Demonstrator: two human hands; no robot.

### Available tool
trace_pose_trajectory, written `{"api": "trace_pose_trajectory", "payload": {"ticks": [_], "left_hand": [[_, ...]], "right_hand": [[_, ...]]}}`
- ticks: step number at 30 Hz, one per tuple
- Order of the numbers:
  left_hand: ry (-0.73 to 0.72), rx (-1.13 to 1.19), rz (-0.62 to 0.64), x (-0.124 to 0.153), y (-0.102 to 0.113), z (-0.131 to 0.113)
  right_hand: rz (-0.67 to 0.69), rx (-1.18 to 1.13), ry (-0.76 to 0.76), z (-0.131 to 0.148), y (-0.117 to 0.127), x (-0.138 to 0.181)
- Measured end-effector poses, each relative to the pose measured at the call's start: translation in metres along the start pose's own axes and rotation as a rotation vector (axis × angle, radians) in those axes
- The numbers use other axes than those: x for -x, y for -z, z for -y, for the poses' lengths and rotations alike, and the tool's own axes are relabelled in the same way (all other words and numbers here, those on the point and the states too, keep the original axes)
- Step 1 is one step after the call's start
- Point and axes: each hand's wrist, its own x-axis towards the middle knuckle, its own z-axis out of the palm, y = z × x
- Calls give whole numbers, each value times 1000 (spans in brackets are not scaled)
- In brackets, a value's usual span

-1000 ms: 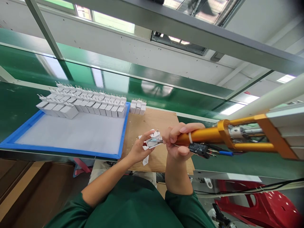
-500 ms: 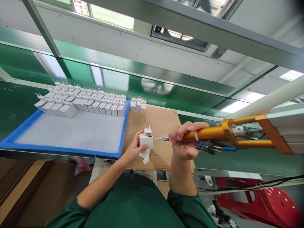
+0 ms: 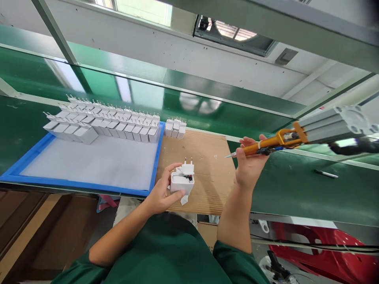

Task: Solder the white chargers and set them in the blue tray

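My left hand [image 3: 161, 193] grips a white plug-in charger [image 3: 182, 187] over the cardboard sheet, thumb in front and fingers behind. The charger's top is open: its two-pin plug cap [image 3: 187, 169] stands raised at the back, and a dark part and a bit of red show inside. A folded white piece [image 3: 184, 200] pokes out below it. To the right, my right hand [image 3: 250, 169] loosely holds an orange dispensing gun [image 3: 263, 145] between thumb and fingers. Its pale blue tapered nozzle [image 3: 230, 156] points left, well apart from the charger.
A blue-edged tray [image 3: 155, 165] on the left carries rows of white chargers [image 3: 118, 128]. A few more chargers [image 3: 175, 130] stand at the back of the cardboard sheet [image 3: 207, 189]. A pen [image 3: 325, 173] lies on the green bench at right; a red stool [image 3: 325, 252] is below.
My right hand has drawn the dispensing gun right and up, away from the charger, and its grip has loosened. The charger, still in my left hand, now sits slightly lower and tilts toward me.
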Motion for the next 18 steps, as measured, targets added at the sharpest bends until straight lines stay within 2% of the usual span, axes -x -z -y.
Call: {"api": "trace_pose_trajectory", "payload": {"ticks": [7, 12, 18], "left_hand": [[-181, -118, 38, 5, 0, -15], [-291, -114, 78, 5, -2, -16], [-376, -193, 72, 4, -1, -19]], "right_hand": [[-33, 79, -54, -28, 16, 11], [-71, 85, -124, -24, 16, 20], [-45, 23, -84, -23, 16, 16]]}}
